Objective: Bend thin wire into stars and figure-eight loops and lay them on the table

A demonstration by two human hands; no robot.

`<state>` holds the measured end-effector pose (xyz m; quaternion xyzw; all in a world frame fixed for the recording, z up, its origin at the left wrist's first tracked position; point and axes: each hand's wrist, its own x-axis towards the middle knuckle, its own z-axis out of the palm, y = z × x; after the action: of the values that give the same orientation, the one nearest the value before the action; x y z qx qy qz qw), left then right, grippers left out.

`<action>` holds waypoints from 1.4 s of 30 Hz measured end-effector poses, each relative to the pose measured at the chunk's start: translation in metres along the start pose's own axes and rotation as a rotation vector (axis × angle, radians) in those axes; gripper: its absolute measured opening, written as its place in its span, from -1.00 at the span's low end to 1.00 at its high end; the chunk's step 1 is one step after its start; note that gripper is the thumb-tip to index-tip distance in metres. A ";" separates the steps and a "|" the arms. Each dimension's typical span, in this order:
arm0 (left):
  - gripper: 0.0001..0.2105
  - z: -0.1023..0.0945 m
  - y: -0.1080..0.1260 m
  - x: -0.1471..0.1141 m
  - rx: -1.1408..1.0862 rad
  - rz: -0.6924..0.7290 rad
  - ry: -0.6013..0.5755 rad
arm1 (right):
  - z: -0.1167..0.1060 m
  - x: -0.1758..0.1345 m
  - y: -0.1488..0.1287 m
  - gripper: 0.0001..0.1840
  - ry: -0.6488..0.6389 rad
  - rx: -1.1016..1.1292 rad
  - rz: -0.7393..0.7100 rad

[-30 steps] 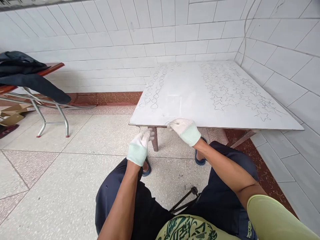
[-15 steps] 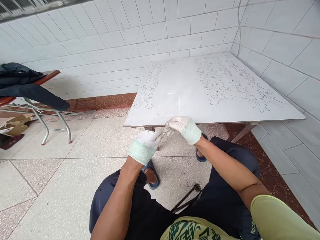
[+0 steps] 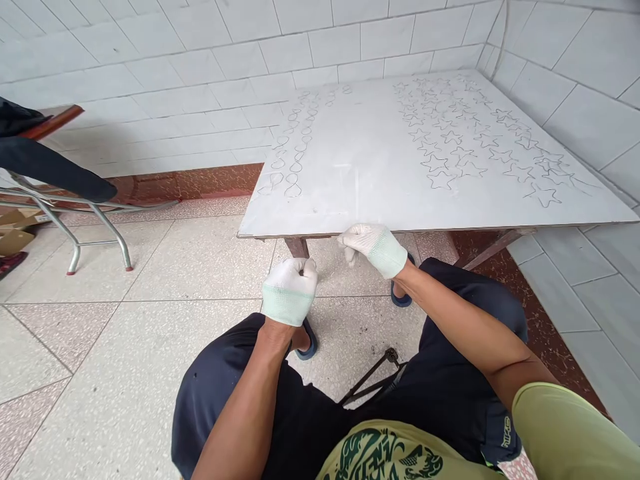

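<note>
My left hand (image 3: 290, 290), in a white knitted glove with a pale green cuff, is curled closed above the floor, in front of the table edge. My right hand (image 3: 367, 247), gloved the same way, is closed in a pinch just at the table's front edge. The two hands are apart. Whatever thin thing their fingers hold is too fine to make out. On the white tabletop (image 3: 320, 207), several star-shaped wire pieces (image 3: 441, 180) lie in rows to the right. Several looped wire pieces (image 3: 293, 185) lie in columns along the left side.
Tiled walls (image 3: 335, 47) stand behind and to the right of the table. At far left is a metal-legged stool (image 3: 107, 233) with dark cloth (image 3: 55, 170) over it, near a cardboard box (image 3: 15, 240). A dark metal frame (image 3: 373, 380) is on the floor between my legs.
My hands have moved apart from each other; a thin wire showed between them earlier. My left hand has turned and closed up. The camera view has tilted slightly downward.
</note>
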<state>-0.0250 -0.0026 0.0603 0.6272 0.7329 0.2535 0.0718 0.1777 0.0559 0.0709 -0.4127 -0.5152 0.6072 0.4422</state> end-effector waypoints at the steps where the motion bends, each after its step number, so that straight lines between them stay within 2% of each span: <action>1: -0.61 -0.001 0.001 0.001 -0.042 -0.042 -0.015 | -0.001 -0.001 0.000 -0.71 -0.009 0.000 -0.002; 4: -0.60 -0.004 0.003 0.004 -0.122 -0.124 -0.027 | -0.002 -0.003 0.001 -0.70 -0.031 0.018 0.015; 9: -0.63 -0.006 0.003 0.007 -0.283 -0.188 0.042 | -0.004 -0.006 0.007 -0.68 -0.094 0.049 0.027; 18: -0.73 0.003 0.006 0.013 -0.689 -0.284 -0.074 | -0.009 -0.008 0.020 -0.61 -0.191 -0.008 -0.006; 20: -0.73 0.004 0.005 0.012 -0.703 -0.260 -0.119 | -0.008 -0.009 0.018 -0.61 -0.175 -0.090 -0.020; 25: -0.75 0.006 0.003 0.010 -0.715 -0.183 -0.200 | -0.010 -0.014 0.011 -0.59 -0.027 -0.217 -0.080; 28: -0.73 0.010 0.001 0.009 -0.671 -0.155 -0.235 | -0.007 -0.019 0.007 -0.69 0.045 -0.326 -0.118; 29: -0.71 0.011 0.001 0.008 -0.642 -0.139 -0.247 | -0.005 -0.021 0.006 -0.72 0.054 -0.412 -0.149; 33: -0.62 0.019 -0.001 0.005 -0.525 -0.048 -0.267 | 0.005 -0.024 0.009 -0.65 0.020 -0.808 -0.364; 36: -0.64 0.024 -0.001 0.003 -0.503 -0.016 -0.269 | 0.010 -0.022 0.015 -0.78 -0.029 -0.974 -0.419; 39: -0.67 0.026 0.001 0.002 -0.502 -0.014 -0.293 | 0.011 -0.020 0.019 -0.79 -0.082 -1.012 -0.408; 42: -0.67 0.023 0.005 0.002 -0.523 -0.061 -0.284 | 0.009 -0.021 0.018 -0.83 -0.022 -0.870 -0.342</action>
<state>-0.0115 0.0065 0.0436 0.5944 0.6438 0.3413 0.3402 0.1730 0.0319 0.0551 -0.4626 -0.7871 0.2576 0.3164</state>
